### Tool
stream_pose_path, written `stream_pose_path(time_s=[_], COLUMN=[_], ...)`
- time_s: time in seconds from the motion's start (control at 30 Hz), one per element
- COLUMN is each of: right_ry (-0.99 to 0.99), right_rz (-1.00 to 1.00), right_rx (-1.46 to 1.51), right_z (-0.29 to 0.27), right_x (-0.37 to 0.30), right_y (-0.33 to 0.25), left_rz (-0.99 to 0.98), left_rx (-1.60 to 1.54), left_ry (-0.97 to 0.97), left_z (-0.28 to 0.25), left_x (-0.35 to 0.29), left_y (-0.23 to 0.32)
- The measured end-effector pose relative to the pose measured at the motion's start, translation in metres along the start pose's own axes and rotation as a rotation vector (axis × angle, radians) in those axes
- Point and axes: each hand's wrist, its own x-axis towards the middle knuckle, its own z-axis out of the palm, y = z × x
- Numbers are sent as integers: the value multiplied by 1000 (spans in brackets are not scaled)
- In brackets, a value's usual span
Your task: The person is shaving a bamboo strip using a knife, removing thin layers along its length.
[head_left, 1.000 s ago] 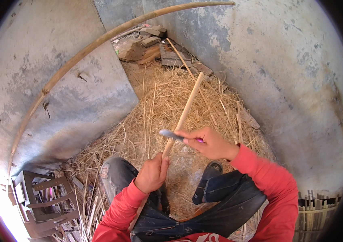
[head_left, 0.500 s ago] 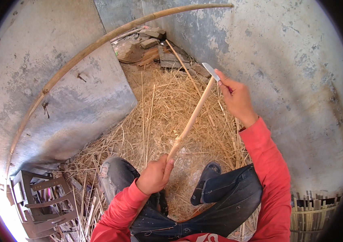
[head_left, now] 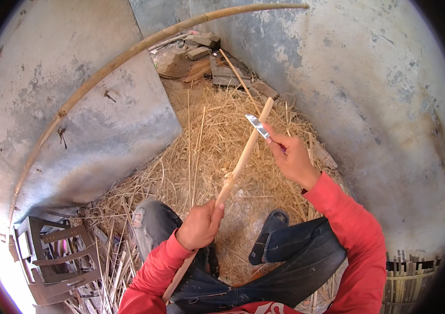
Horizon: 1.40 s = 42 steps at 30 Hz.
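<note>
A pale, peeled wooden stick point(head_left: 242, 157) slants up and away from me over the floor, with a rough knot about midway. My left hand point(head_left: 200, 224) is wrapped round its lower part, and the stick's butt end runs back under my left forearm. My right hand point(head_left: 291, 158) grips a knife point(head_left: 257, 126) by its handle, which the fingers mostly hide. The short, shiny blade lies across the stick a little below its far tip, apparently touching it.
Straw and wood shavings point(head_left: 222, 118) cover the floor between my legs and the walls. Bricks and rubble point(head_left: 201, 52) lie in the far corner. A long bent bamboo pole point(head_left: 97, 78) arcs along the left wall. Brown slatted furniture point(head_left: 57, 256) stands lower left, a slatted basket point(head_left: 408, 282) lower right.
My right hand has drawn the knife down the stick from its far tip, toward me. The left hand keeps its hold at nearly the same place.
</note>
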Motion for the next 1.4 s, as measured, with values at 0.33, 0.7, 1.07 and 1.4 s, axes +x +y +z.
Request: stream_pose_path(time_s=[0.33, 0.7, 1.07, 1.4], right_ry=[-38, 67, -67, 231], right_rz=[-35, 46, -243, -327], right_rx=[119, 45, 115, 34], right_z=[4, -11, 27, 17], right_x=[-11, 15, -8, 12], right_y=[7, 9, 7, -4], left_rz=[-7, 21, 26, 60], left_rx=[0, 92, 112, 108], left_ry=[-9, -28, 4, 55], left_z=[-4, 3, 3, 1], left_x=[-1, 4, 5, 0], left_y=[-3, -1, -1, 8])
